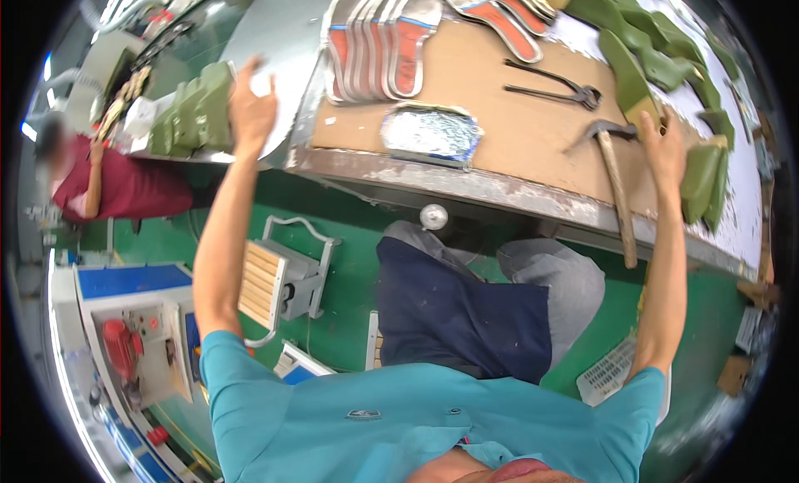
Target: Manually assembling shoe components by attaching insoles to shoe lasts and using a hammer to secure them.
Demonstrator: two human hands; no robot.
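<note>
My left hand [252,113] is raised at the left with thumb and forefinger apart, beside a row of green shoe lasts [193,113]. Whether it touches the nearest last is unclear. At the right, my right hand [664,154] has its fingers around the tan end of a green shoe last [624,71]. Just left of that hand lies a hammer [614,179], its wooden handle sticking out past the table edge. Pincers [562,90] rest with jaws toward the right. Several orange insoles with silver rims [408,59] stand in an overlapping row at the far side.
The workbench [516,154] has a brown board top and a worn front edge. A foil-wrapped pad [431,135] sits near that edge. More green lasts [657,50] crowd the right side. A slatted seat [265,287] stands at lower left. A person in dark red [125,179] is farther left.
</note>
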